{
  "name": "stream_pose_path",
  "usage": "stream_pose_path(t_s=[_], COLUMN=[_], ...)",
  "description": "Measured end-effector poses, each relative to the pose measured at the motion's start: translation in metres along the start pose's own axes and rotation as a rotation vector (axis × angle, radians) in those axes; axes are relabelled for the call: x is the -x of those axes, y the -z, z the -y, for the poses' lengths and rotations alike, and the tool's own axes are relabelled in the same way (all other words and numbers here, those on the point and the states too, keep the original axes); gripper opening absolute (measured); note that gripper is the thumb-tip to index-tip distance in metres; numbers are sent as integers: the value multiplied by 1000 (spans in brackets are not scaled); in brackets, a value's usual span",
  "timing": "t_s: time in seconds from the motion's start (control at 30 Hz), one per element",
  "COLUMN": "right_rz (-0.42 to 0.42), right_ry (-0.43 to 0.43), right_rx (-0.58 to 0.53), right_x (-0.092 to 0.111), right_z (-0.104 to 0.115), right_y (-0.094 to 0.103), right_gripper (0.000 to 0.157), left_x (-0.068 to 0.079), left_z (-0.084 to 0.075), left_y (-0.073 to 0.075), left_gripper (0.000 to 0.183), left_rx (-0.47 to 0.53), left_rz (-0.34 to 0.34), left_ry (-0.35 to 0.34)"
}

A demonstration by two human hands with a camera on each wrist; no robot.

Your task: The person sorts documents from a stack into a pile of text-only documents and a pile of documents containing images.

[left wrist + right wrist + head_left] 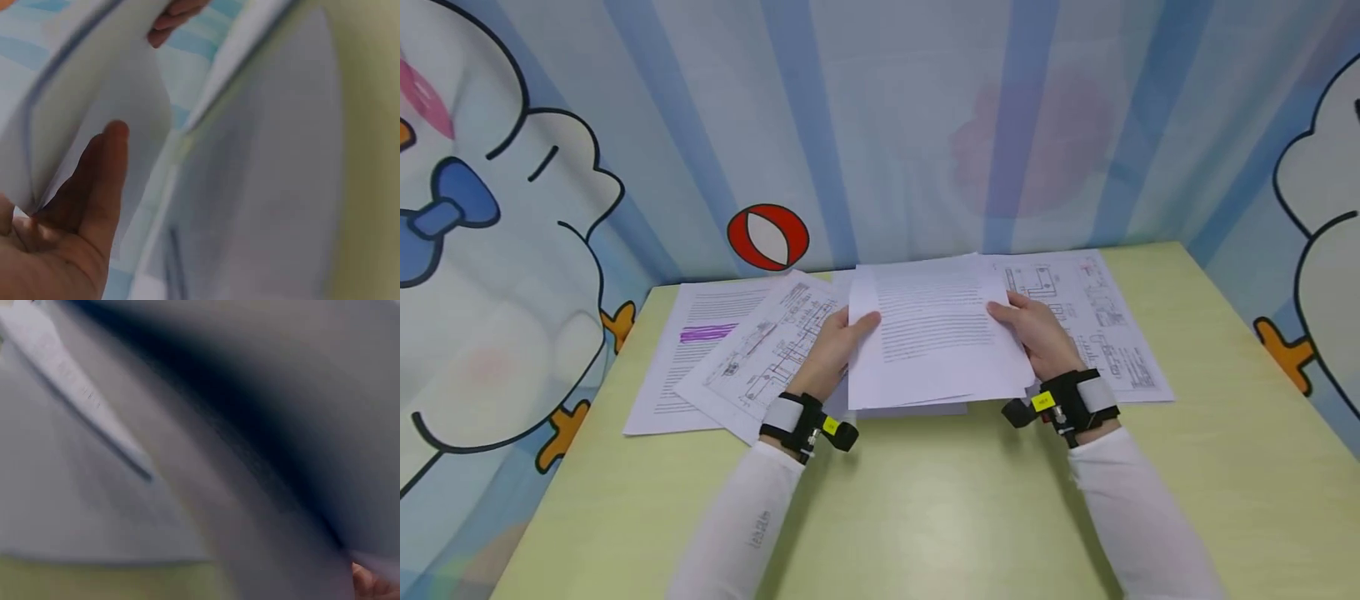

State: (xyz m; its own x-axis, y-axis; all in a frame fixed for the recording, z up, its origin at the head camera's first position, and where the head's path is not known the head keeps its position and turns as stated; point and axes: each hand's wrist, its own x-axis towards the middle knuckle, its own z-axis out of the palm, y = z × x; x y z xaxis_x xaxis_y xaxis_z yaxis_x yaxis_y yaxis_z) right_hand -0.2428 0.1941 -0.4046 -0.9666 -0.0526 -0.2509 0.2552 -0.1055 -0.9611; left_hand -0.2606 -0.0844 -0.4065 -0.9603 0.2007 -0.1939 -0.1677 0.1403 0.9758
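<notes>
Both hands hold a small stack of printed paper sheets (936, 333) raised over the table, tilted so the lines of text face the head camera. My left hand (835, 350) grips the left edge, thumb on top of the page. In the left wrist view, that hand (81, 231) has its fingers behind the sheets (69, 94). On the opposite edge my right hand (1037, 333) pinches the stack, thumb over the front. The right wrist view is mostly filled by the blurred undersides of the sheets (187, 462), with only a bit of the right hand (369, 584) at the corner.
On the pale yellow-green table (925, 517), a text page with purple highlighting (707, 333) lies at left, partly under a diagram sheet (767, 358). Another diagram sheet (1120, 333) lies at right. A patterned curtain (895, 133) stands behind the table.
</notes>
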Motion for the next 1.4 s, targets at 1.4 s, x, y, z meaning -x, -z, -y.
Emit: stream_pose_path(t_s=[1.4], right_rz=[82], right_ry=[-96], right_rx=[-78], right_x=[-37], right_z=[-46], right_y=[-69], right_gripper=[54], left_x=[-14], left_z=[40], left_y=[52], left_gripper=[55], left_rx=[-213], left_rz=[-199], left_ry=[58])
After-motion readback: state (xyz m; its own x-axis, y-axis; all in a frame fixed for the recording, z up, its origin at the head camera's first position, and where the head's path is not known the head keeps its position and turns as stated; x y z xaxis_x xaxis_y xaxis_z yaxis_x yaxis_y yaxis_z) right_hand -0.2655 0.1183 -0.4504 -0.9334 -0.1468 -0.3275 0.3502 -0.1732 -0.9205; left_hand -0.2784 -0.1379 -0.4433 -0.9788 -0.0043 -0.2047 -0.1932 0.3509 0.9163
